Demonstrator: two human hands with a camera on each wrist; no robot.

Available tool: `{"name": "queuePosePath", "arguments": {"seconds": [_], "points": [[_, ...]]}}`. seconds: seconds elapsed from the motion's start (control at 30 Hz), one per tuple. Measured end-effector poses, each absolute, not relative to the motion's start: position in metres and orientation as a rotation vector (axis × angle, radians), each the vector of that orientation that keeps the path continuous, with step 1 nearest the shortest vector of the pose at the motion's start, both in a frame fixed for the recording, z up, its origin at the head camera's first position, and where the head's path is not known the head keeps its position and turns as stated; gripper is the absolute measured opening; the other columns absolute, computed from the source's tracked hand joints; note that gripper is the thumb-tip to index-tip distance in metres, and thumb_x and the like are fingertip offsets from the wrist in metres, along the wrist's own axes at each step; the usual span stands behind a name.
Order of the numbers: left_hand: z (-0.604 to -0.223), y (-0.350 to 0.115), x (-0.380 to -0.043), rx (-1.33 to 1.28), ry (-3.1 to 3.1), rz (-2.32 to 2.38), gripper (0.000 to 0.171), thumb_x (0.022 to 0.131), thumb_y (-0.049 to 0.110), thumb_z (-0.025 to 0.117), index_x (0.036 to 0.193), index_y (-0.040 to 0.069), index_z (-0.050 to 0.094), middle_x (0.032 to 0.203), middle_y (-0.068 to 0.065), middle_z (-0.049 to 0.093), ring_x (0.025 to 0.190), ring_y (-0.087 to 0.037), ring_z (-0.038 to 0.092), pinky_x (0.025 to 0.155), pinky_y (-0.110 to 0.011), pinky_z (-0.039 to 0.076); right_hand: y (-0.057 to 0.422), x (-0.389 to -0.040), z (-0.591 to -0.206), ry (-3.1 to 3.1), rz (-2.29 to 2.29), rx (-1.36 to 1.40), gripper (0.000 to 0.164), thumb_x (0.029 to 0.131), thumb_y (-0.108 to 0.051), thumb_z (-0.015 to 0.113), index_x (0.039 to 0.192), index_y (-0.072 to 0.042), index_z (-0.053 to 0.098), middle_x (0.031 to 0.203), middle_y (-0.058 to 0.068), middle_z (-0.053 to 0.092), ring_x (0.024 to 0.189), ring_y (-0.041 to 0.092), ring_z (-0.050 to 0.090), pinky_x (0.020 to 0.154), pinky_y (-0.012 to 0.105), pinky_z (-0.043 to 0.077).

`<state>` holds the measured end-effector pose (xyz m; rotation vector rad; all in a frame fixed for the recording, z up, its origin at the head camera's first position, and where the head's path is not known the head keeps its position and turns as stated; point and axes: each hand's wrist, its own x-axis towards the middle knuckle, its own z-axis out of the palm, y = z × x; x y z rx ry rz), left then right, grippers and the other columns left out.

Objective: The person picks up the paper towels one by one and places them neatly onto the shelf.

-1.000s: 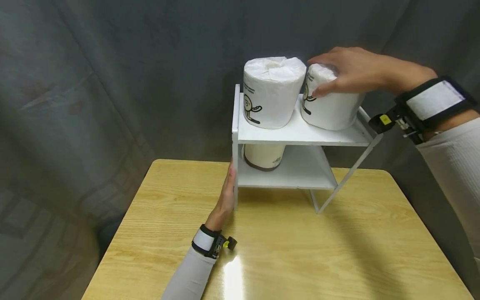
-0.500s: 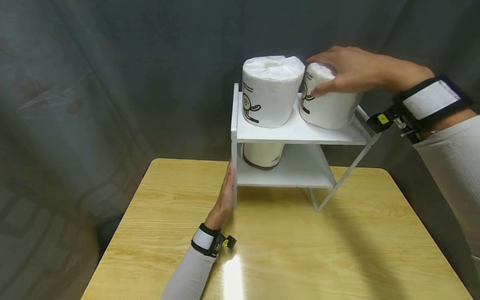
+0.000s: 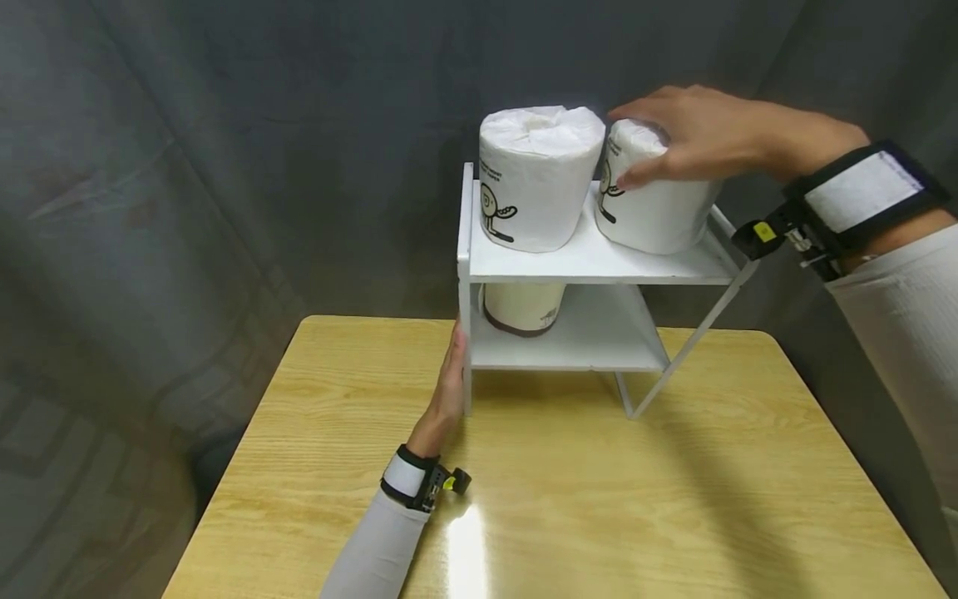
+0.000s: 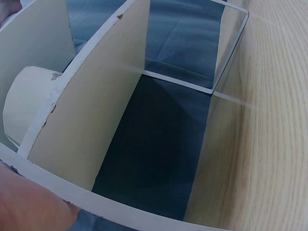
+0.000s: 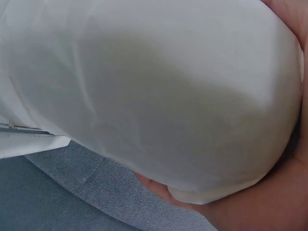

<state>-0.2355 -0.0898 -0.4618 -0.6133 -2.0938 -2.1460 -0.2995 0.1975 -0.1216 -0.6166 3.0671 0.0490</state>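
My right hand [image 3: 707, 137] grips a paper-wrapped toilet roll [image 3: 654, 212] from above, thumb on its near side. That roll stands on the right of the top tier of a white two-tier shelf rack [image 3: 569, 268]; its white wrapper [image 5: 159, 96] fills most of the right wrist view. To its left stands a second wrapped toilet roll [image 3: 539, 183] with a printed cartoon figure. My left hand [image 3: 447, 383] rests with straight fingers along the rack's left side, and part of it shows at the lower left of the left wrist view.
On the lower tier sits a cream cylindrical container [image 3: 524, 309] with a dark bottom band, its top hidden by the upper shelf. The rack stands at the back of a wooden table [image 3: 569, 499]. A dark grey curtain [image 3: 359, 166] hangs behind.
The whole head view shifts a little, with rack and rolls appearing slightly higher and further left. Both hands keep the same places on the rack and the roll.
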Motion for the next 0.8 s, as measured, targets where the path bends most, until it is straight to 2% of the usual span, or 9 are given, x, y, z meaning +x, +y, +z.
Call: {"name": "queuePosePath", "arguments": {"seconds": [0.27, 0.37, 0.47, 0.63, 0.8], "points": [[-0.463, -0.089, -0.235, -0.586, -2.120, -2.147, 0.077, 0.109, 0.062, 0.008, 0.172, 0.019, -0.002, 0.179, -0.003, -0.003, 0.164, -0.023, -0.004, 0.130, -0.058, -0.003, 0.200, -0.299, -0.122, 3.075, 0.058, -0.638, 0.096, 0.097, -0.047, 0.064, 0.170, -0.006, 0.017, 0.169, 0.036, 0.018, 0.144, 0.063, 0.032, 0.102, 0.078, 0.044], [-0.463, -0.088, -0.235, -0.598, -2.117, -2.147, 0.076, 0.110, 0.060, 0.008, 0.172, 0.018, -0.002, 0.179, -0.003, -0.003, 0.164, -0.023, -0.004, 0.130, -0.058, -0.003, 0.203, -0.296, -0.121, 3.092, 0.036, -0.663, 0.096, 0.097, -0.045, 0.064, 0.169, -0.005, 0.016, 0.170, 0.035, 0.017, 0.151, 0.062, 0.021, 0.116, 0.078, 0.026], [-0.462, -0.088, -0.235, -0.612, -2.112, -2.150, 0.075, 0.110, 0.059, 0.008, 0.172, 0.017, -0.002, 0.179, -0.003, -0.003, 0.164, -0.022, -0.004, 0.130, -0.056, -0.002, 0.206, -0.291, -0.121, 3.132, -0.002, -0.694, 0.096, 0.096, -0.043, 0.065, 0.169, -0.004, 0.016, 0.172, 0.033, 0.014, 0.156, 0.060, 0.010, 0.120, 0.079, 0.012], [-0.462, -0.089, -0.235, -0.629, -2.088, -2.152, 0.076, 0.110, 0.059, 0.008, 0.172, 0.015, -0.002, 0.179, -0.006, -0.003, 0.164, -0.024, -0.003, 0.130, -0.056, -0.002, 0.210, -0.279, -0.122, 3.195, -0.087, -0.741, 0.097, 0.093, -0.042, 0.068, 0.169, -0.005, 0.020, 0.173, 0.030, 0.013, 0.157, 0.058, 0.008, 0.118, 0.081, 0.013], [-0.462, -0.091, -0.235, -0.624, -2.097, -2.156, 0.076, 0.111, 0.058, 0.007, 0.172, 0.014, -0.002, 0.179, -0.007, -0.003, 0.164, -0.026, -0.003, 0.130, -0.056, -0.002, 0.214, -0.271, -0.123, 3.208, -0.128, -0.816, 0.098, 0.091, -0.040, 0.071, 0.168, -0.002, 0.022, 0.172, 0.032, 0.014, 0.157, 0.057, 0.008, 0.124, 0.075, 0.006]]}}
